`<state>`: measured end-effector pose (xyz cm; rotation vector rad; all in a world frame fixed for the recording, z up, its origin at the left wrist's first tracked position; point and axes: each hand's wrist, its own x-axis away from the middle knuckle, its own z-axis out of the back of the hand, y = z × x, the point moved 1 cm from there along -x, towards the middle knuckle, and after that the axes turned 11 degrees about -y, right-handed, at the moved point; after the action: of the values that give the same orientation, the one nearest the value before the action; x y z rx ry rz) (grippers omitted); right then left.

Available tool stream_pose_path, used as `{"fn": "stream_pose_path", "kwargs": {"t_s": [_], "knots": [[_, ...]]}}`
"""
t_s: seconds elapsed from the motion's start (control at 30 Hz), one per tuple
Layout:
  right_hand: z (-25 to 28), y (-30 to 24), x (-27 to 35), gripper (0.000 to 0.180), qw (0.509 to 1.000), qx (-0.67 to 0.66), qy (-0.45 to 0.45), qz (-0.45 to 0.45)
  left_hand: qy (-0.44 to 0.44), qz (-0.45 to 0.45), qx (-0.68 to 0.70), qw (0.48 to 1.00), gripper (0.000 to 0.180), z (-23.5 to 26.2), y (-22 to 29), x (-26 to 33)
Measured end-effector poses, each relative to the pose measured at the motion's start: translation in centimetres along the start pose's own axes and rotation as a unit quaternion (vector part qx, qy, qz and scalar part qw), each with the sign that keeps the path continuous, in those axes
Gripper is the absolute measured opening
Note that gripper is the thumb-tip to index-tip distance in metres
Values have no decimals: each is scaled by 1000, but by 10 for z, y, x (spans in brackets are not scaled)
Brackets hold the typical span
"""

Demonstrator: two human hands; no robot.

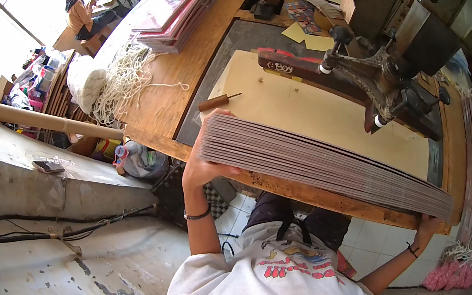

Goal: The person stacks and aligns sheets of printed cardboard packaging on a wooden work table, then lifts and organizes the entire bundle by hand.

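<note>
While our left hand (201, 166) and right hand (426, 224) clamp opposite ends of the stack of boards (319, 165), its long axis spans between them above the workbench (330, 117); beyond looms the press machine (398, 41), an awl (217, 101) past our left.

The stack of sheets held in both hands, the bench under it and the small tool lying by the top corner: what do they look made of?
Stack of sheets: likely coated card or paperboard; thin grey-pink layered edges, slightly bowed.
Bench: wood, worn matt finish; brown grain, chipped front edge.
Small tool: wooden handle, thin dark metal-looking shaft.
Left hand and right hand grip the stack's ends.
</note>
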<state>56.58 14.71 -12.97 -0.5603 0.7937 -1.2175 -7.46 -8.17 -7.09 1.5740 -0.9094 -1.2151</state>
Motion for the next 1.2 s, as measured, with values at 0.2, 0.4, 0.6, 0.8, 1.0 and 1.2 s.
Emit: {"fn": "stream_pose_path", "kwargs": {"t_s": [0.2,0.4,0.6,0.8,1.0,1.2], "knots": [[-6,-19,1,64,998,-44,5,33,-13,-14,3,1000,114,4,-4,3],[-8,-17,-1,67,998,-46,17,44,-16,-13,-15,1000,113,7,-7,4],[-1,16,-3,62,1000,7,1,19,-12,-27,-40,999,112,9,-8,3],[-1,0,-2,54,994,81,-7,67,-9,-16,-17,1000,111,4,-2,2],[-6,-29,1,57,999,41,-8,26,0,-35,-6,999,111,0,-4,1],[-5,-7,8,52,999,15,22,-23,21,-40,-68,997,116,1,-8,2]]}}
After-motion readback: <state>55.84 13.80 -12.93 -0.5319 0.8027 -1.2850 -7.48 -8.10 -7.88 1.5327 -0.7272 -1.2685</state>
